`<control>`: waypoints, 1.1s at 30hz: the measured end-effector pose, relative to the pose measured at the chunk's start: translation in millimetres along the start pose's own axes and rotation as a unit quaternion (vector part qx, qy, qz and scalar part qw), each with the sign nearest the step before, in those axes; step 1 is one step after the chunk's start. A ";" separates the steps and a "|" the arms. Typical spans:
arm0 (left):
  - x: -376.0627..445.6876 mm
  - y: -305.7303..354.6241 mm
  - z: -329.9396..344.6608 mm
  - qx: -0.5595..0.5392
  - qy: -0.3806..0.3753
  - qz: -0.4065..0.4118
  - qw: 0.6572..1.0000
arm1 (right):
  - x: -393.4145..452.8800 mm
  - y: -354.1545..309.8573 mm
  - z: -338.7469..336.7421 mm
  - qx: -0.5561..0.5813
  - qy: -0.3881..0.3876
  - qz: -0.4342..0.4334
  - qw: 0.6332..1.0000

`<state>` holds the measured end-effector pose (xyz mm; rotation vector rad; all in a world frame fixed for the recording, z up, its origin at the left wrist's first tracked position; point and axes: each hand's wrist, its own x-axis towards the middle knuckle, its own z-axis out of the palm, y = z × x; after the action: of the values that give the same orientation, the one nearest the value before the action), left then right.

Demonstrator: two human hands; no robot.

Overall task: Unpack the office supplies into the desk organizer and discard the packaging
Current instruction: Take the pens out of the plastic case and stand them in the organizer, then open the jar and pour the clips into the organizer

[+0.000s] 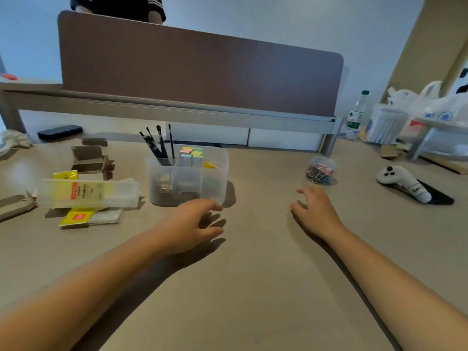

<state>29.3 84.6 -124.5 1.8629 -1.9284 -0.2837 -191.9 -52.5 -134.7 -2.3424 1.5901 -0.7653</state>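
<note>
A clear plastic desk organizer (217,173) stands mid-table, holding black pens (158,145), coloured sticky notes (191,153) and some metal clips. My left hand (192,224) hovers just in front of its lower right corner, fingers relaxed, holding nothing. Further right, my right hand (316,211) is spread over the table, empty, a short way before a small clear tub of binder clips (321,170). Left of the organizer lie clear and yellow plastic packaging (88,193) and opened brown cardboard boxes (91,158).
A brown partition (200,69) on a raised shelf closes the far side. A white controller (402,182) lies at the right, with a bottle (357,111), bags and a rack behind. A dark case (60,131) sits far left. A person stands behind the partition.
</note>
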 end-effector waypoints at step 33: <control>19.8 6.1 14.3 -0.109 0.021 -0.002 0.994 | 11.5 -32.1 -19.5 0.284 -0.014 -0.028 0.958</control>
<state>17.6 63.2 -131.0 1.7170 -1.7880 -0.4349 -173.1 -48.0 -100.5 -1.9664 1.0996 -1.0315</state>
